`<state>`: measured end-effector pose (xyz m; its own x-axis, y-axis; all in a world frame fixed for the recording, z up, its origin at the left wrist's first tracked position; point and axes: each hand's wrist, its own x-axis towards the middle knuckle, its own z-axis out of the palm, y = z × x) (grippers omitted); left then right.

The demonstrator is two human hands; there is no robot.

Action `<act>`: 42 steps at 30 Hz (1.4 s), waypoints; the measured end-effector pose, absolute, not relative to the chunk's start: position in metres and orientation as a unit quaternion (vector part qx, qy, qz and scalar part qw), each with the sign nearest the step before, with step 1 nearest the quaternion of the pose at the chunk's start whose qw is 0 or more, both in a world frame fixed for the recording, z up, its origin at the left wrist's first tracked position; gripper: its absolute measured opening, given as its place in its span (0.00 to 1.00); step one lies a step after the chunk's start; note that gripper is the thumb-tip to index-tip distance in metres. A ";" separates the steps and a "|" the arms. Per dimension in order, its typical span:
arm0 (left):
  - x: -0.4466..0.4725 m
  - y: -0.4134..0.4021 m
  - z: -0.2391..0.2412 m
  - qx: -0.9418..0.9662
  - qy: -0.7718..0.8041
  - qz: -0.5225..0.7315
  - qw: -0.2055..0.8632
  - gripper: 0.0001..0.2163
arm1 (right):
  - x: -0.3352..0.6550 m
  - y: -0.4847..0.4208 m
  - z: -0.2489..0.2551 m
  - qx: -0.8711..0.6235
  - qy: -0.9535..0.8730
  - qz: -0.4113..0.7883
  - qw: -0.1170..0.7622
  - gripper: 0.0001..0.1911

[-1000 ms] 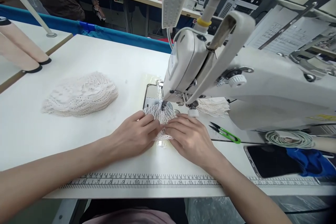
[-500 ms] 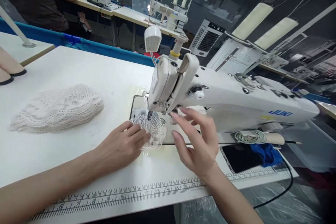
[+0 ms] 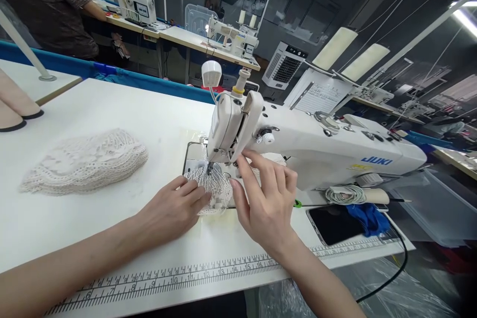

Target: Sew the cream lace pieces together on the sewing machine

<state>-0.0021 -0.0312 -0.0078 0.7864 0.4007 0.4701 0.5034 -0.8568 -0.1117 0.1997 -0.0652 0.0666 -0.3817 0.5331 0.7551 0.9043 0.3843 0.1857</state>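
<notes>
A small piece of white lace (image 3: 210,186) lies under the needle of a white JUKI sewing machine (image 3: 316,146). My left hand (image 3: 173,211) rests flat on the table with its fingertips pressing the lace's near left edge, fingers stretched out. My right hand (image 3: 266,198) is raised just right of the lace, fingers spread, with the fingertips up against the underside of the machine head near the presser foot. It holds nothing that I can see.
A heap of white lace pieces (image 3: 84,161) lies on the white table (image 3: 112,109) to the left. A dark phone (image 3: 335,223), blue cloth (image 3: 367,216) and coiled cord (image 3: 345,194) sit right of the machine. A printed ruler (image 3: 167,278) runs along the table's front edge. Another person (image 3: 52,5) works at the far left.
My right hand lifted off the lace and moved up to the machine head near the presser foot. My left hand stayed on the lace. The view rose and pulled back.
</notes>
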 end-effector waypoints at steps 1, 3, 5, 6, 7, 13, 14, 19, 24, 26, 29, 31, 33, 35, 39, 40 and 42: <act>-0.002 -0.031 -0.009 -0.937 -0.243 -0.221 0.119 0.15 | 0.200 -0.066 0.067 -0.466 -0.772 -0.302 0.309 0.19; -0.002 -0.032 -0.011 -0.936 -0.247 -0.218 0.122 0.15 | 0.203 -0.067 0.067 -0.469 -0.767 -0.301 0.317 0.19; -0.003 -0.032 -0.012 -0.937 -0.250 -0.212 0.118 0.15 | 0.207 -0.068 0.067 -0.471 -0.761 -0.303 0.326 0.19; -0.002 -0.032 -0.013 -0.937 -0.252 -0.213 0.117 0.14 | 0.209 -0.069 0.067 -0.469 -0.760 -0.304 0.332 0.20; -0.002 -0.032 -0.013 -0.936 -0.254 -0.215 0.116 0.14 | 0.210 -0.070 0.067 -0.466 -0.759 -0.304 0.337 0.21; -0.002 -0.032 -0.012 -0.937 -0.252 -0.211 0.116 0.13 | 0.207 -0.074 0.066 -0.415 -0.784 -0.279 0.367 0.26; -0.002 -0.031 -0.011 -0.937 -0.250 -0.215 0.118 0.13 | 0.206 -0.074 0.066 -0.408 -0.791 -0.274 0.366 0.27; -0.003 -0.031 -0.006 -0.941 -0.242 -0.203 0.125 0.14 | 0.212 -0.074 0.068 -0.388 -0.778 -0.256 0.422 0.24; -0.004 -0.031 -0.007 -0.944 -0.244 -0.190 0.116 0.14 | 0.221 -0.065 0.070 -0.446 -0.748 -0.152 0.467 0.15; -0.004 -0.032 -0.009 -0.942 -0.250 -0.193 0.114 0.14 | 0.220 -0.061 0.069 -0.451 -0.762 -0.134 0.446 0.14; -0.003 -0.031 -0.009 -0.940 -0.252 -0.195 0.119 0.13 | 0.217 -0.058 0.065 -0.420 -0.782 -0.194 0.418 0.18; -0.003 -0.031 -0.007 -0.942 -0.247 -0.192 0.124 0.13 | 0.217 -0.059 0.065 -0.390 -0.791 -0.236 0.408 0.20; -0.003 -0.031 -0.005 -0.943 -0.241 -0.190 0.129 0.13 | 0.220 -0.061 0.065 -0.361 -0.791 -0.255 0.422 0.21; -0.003 -0.030 -0.003 -0.943 -0.237 -0.188 0.135 0.13 | 0.224 -0.064 0.064 -0.310 -0.796 -0.259 0.451 0.19; -0.004 -0.030 -0.002 -0.944 -0.237 -0.189 0.130 0.13 | 0.222 -0.066 0.051 -0.211 -0.867 -0.223 0.393 0.08; -0.005 -0.029 -0.003 -0.944 -0.238 -0.189 0.126 0.12 | 0.219 -0.064 0.046 -0.218 -0.889 -0.208 0.346 0.11; -0.005 -0.029 -0.003 -0.944 -0.242 -0.190 0.120 0.10 | 0.212 -0.060 0.035 -0.265 -0.917 -0.178 0.242 0.19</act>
<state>-0.0048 -0.0286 -0.0031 0.8107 0.4107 0.4173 0.5019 -0.8544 -0.1342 0.2123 -0.0596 0.0351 -0.7431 0.3994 0.5369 0.5711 0.7967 0.1977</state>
